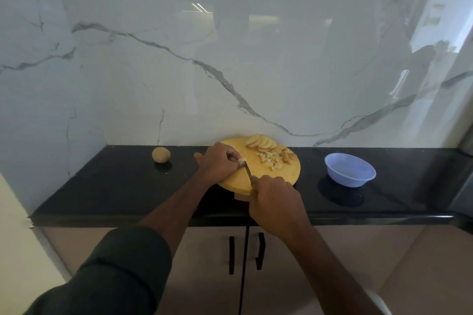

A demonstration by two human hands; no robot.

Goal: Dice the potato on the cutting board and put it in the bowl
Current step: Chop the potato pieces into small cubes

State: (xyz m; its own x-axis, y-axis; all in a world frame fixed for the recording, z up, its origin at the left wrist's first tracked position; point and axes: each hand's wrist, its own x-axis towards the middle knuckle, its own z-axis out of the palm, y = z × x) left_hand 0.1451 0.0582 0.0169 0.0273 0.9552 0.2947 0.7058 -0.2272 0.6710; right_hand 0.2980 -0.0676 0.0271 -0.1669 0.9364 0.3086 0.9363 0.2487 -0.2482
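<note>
Head view: dicing under way. Left hand (217, 161), fingers (234, 157) curled shut on potato piece (242, 160) atop cutting board (286, 174); right hand (273, 197) closed round knife (247, 171). Best kept: fingertips tucked, blade vertical. Slices (261, 143), dice (271, 160) far side. Bowl (350, 170) rightward, bench (115, 181) between clear; board overhanging front edge.
</note>
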